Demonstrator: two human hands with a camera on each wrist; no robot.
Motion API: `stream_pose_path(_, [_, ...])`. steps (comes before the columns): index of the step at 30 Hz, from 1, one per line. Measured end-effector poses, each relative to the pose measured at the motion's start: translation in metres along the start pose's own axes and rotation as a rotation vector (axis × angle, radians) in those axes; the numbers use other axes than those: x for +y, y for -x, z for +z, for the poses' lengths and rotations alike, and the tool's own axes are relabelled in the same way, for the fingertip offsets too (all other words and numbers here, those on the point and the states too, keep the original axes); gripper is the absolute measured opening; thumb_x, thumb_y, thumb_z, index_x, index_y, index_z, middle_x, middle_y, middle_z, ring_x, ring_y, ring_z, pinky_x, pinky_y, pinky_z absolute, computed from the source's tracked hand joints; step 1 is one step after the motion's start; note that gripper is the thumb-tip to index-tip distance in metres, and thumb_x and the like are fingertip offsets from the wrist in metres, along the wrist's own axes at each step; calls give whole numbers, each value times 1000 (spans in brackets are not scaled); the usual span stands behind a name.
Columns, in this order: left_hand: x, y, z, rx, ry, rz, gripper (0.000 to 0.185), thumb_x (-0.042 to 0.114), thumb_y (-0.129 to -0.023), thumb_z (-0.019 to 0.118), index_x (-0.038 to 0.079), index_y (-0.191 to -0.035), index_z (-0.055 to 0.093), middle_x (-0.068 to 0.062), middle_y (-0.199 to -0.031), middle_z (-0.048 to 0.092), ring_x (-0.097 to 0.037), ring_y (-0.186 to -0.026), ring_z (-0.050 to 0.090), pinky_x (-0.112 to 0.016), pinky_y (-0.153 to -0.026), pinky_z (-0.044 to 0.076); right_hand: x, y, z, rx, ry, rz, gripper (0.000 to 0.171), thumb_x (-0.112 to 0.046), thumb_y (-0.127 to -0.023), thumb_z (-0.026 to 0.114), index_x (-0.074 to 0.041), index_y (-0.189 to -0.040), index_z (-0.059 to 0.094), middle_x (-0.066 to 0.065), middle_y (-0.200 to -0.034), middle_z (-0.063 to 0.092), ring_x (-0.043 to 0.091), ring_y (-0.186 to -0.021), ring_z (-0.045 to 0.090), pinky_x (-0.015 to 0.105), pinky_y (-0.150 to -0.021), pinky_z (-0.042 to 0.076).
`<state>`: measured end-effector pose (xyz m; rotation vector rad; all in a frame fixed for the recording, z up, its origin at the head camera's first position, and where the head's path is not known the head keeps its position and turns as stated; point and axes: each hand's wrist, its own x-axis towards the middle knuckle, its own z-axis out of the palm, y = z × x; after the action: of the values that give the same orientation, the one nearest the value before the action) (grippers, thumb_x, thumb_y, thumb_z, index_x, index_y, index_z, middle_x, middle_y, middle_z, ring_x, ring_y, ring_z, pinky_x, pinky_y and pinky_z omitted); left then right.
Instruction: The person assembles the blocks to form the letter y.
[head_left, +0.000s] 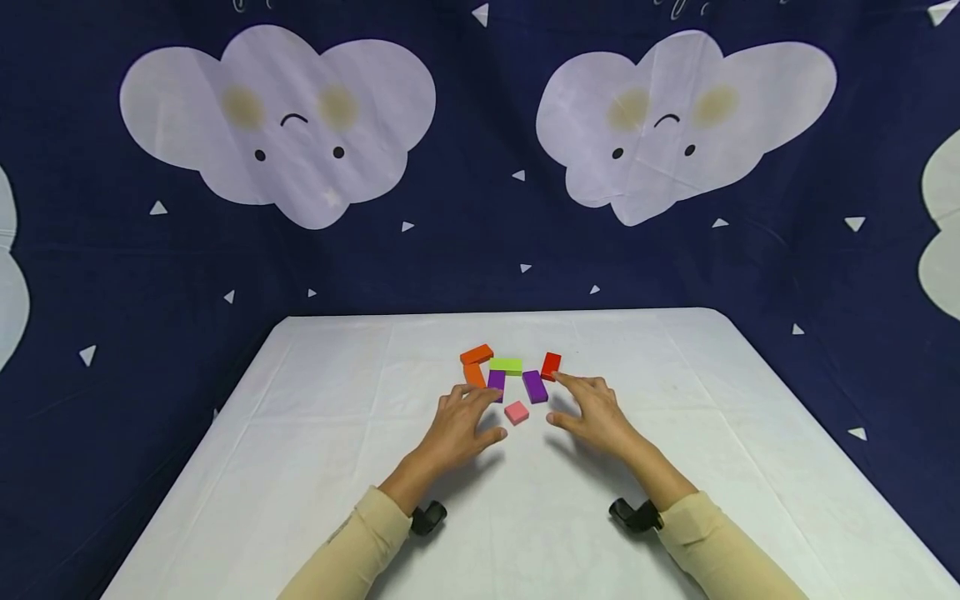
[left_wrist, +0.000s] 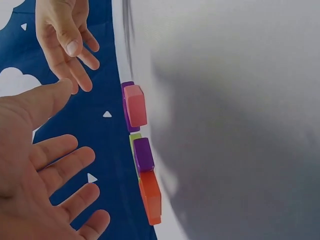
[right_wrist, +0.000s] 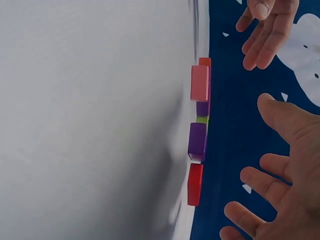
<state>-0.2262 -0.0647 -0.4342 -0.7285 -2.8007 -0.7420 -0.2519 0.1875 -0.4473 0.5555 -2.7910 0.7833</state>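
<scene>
Several small coloured blocks lie in a cluster on the white table point(head_left: 337, 467): two orange blocks point(head_left: 476, 354), a green block point(head_left: 506, 365), two purple blocks point(head_left: 535, 387), a red block point(head_left: 551, 366) and a pink block point(head_left: 516, 412). My left hand point(head_left: 461, 421) hovers open just left of the pink block, its fingertips near the left purple block point(head_left: 496, 382). On the other side my right hand point(head_left: 592, 408) is open, its index finger reaching toward the red block. Neither hand holds anything. The wrist views show the pink block point(left_wrist: 135, 105) point(right_wrist: 200, 82), with spread fingers point(left_wrist: 60, 165) point(right_wrist: 260, 182) above the table.
A dark blue backdrop with white clouds point(head_left: 277, 125) hangs behind and beside the table. The table's far edge point(head_left: 495, 314) lies just beyond the blocks. Black wrist mounts point(head_left: 429, 517) sit at both cuffs.
</scene>
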Motion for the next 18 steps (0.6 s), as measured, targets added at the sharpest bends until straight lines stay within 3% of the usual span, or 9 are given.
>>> stream_pose_path(10, [-5, -14, 11, -8, 133, -31, 49, 30, -82, 70, 12, -126, 59, -8, -126, 62, -27, -114, 46, -40, -88, 33, 9, -10, 5, -63, -86, 8, 65, -34, -81, 72, -19, -139, 47, 8, -135, 56, 29, -109, 44, 47, -86, 40])
stream_pose_path(18, [-8, -25, 20, 14, 174, -39, 45, 24, -80, 71, 11, -123, 62, -8, -123, 65, -27, -106, 49, -40, -87, 34, 16, -19, 8, -107, -138, 19, 65, -35, -81, 72, -17, -139, 47, 9, -134, 56, 27, -108, 43, 46, -86, 42])
